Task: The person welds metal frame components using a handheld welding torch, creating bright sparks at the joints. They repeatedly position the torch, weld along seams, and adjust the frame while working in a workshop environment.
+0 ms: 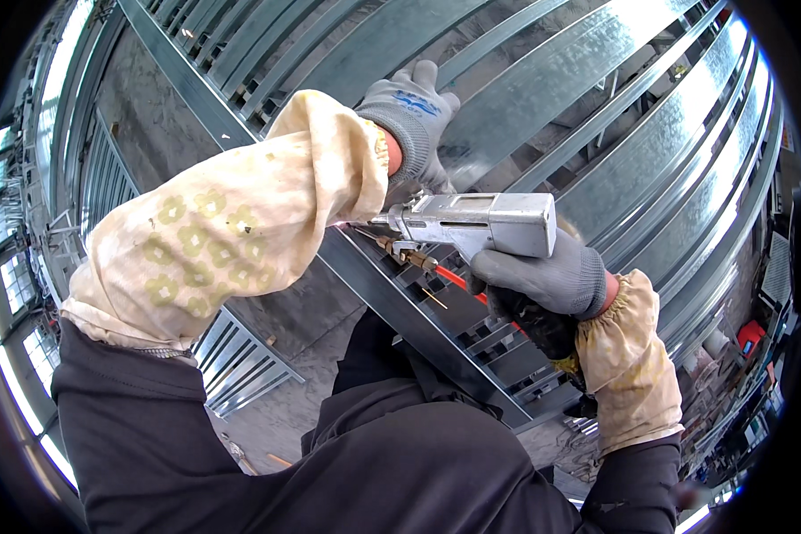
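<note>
My right hand (543, 276), in a grey glove, is wrapped round the handle of a silver handheld welding gun (485, 220). The gun's nozzle points left, over the long edge bar (374, 276) of a metal slatted frame. A faint pinkish glow shows by the tip, partly hidden behind my left sleeve. An orange-red hose (458, 280) and brass fittings (405, 253) hang below the gun body. My left hand (411, 111), also gloved in grey, lies over the slats just beyond the gun, its visible fingers apart. Pale protective sleeves cover both forearms.
Wide galvanized slats (570, 76) run across the frame with gaps between them. A smaller slatted panel (240, 360) lies on the concrete floor (307, 329) at the left. Metal parts and a red object (750, 336) crowd the right side.
</note>
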A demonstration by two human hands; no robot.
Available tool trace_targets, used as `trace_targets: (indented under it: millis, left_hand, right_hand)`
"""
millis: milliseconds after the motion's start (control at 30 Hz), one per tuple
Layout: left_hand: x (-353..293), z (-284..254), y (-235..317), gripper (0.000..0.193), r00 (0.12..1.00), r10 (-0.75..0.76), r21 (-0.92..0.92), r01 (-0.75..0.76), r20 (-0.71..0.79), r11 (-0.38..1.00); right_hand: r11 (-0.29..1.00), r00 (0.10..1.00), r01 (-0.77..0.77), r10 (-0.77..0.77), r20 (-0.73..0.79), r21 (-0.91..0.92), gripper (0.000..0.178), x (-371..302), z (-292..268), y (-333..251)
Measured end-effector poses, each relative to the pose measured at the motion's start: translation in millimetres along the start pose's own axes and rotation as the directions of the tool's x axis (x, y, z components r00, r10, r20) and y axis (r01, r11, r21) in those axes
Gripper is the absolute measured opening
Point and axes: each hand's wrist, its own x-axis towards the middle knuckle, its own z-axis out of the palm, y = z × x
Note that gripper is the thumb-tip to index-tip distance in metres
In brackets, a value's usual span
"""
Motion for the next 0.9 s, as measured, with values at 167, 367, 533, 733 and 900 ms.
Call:
trace_targets:
  millis: [167, 367, 533, 733, 900]
  left_hand:
    - [1, 1, -2, 0.087, 1.000, -0.008, -0.017, 0.008, 0.001, 1.000]
    - [2, 1, -1, 0.090, 1.000, -0.003, -0.007, 0.003, 0.003, 1.000]
    - [0, 1, 0, 0.091, 1.000, -0.003, 0.012, 0.003, -0.005, 1.000]
    - [-1, 1, 0, 0.092, 1.000, 0.010, 0.000, -0.010, 0.007, 1.000]
    - [0, 3, -2, 0.092, 1.000, 0.011, 0.006, -0.011, -0.014, 1.000]
  right_hand:
    - [1.000, 1.000, -0.014, 0.014, 0.003, -0.006, 0.036, -3, 0, -4]
    - [1.000, 1.000, 0.001, -0.001, -0.004, 0.004, 0.040, -4, 0, -1]
    - [0.997, 0.997, 0.076, -0.076, -0.005, -0.005, 0.040, -2, 0, 9]
    - [1.000, 1.000, 0.027, -0.027, -0.016, -0.016, 0.041, -4, -1, 7]
    - [0.998, 0.998, 0.055, -0.056, -0.010, -0.036, 0.040, -3, -2, 10]
